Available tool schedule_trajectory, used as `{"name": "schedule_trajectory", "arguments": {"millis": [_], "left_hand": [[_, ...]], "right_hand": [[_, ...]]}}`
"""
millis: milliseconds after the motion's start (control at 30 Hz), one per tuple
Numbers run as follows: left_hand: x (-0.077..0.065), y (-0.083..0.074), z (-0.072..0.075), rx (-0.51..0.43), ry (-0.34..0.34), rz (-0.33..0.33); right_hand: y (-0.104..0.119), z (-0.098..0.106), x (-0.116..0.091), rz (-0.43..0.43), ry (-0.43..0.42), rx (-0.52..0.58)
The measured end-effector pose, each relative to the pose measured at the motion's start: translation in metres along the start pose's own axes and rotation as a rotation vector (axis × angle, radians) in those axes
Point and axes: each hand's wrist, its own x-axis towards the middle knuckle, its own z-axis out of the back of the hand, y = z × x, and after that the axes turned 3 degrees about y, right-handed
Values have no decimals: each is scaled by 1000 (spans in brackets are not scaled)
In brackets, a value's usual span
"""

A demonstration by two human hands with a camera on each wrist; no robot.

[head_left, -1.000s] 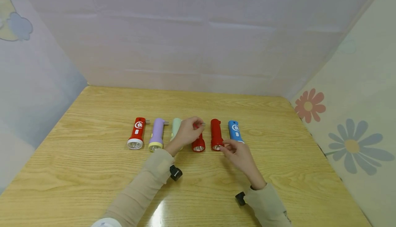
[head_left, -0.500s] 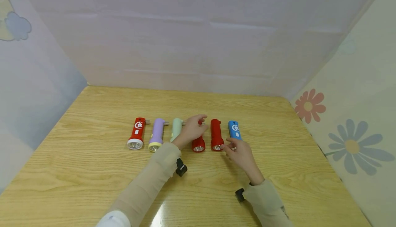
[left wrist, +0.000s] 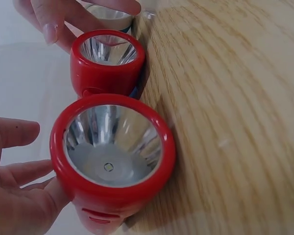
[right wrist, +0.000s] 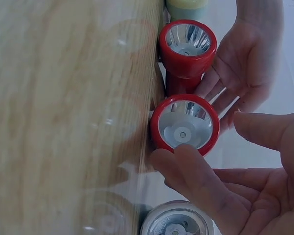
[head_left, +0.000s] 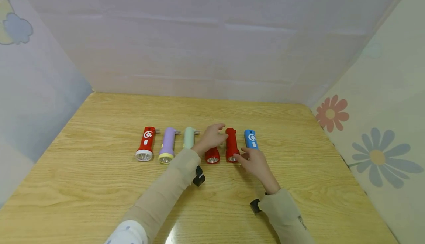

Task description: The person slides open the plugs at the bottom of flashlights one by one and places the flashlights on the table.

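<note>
Six small flashlights lie in a row on the wooden table (head_left: 99,185), lenses toward me: red with a white logo (head_left: 145,145), purple (head_left: 167,144), mint green (head_left: 189,137), plain red (head_left: 212,157), plain red (head_left: 231,143), and blue (head_left: 251,138). My left hand (head_left: 213,136) lies over the fourth, red flashlight (left wrist: 112,147) with relaxed fingers (right wrist: 240,63) beside its body. My right hand (head_left: 254,162) sits at the lens end of the fifth, red flashlight (right wrist: 184,125). Its thumb (right wrist: 186,159) touches the rim and its fingers are loosely curved. It hides the blue one's lens end in the head view.
Pale padded walls close in the table at the back, left and right; the right wall (head_left: 375,155) has flower prints. Bare wood stretches in front of and behind the row. A small black camera (head_left: 199,177) is strapped at each wrist.
My left hand has let go of the fourth flashlight's tail, spread its fingers and shifted right. My right hand has edged forward to the fifth flashlight's lens end.
</note>
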Motion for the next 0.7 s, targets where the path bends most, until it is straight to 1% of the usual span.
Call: {"name": "schedule_trajectory", "arguments": {"millis": [133,233,333,467,700], "left_hand": [[4,-1,-3,11,10,25],[7,-2,-5,18,32,43],[9,-3,-6,33,61,49],[11,-4,-9,76,93,48],[13,-5,-14,135,130,55]], "right_hand": [[1,0,0,4,6,-23],[1,-1,0,5,13,-31],[1,-2,0,-11,26,-12],[2,-4,-1,-29,31,-1],[3,-6,-2,10,28,-42]]}}
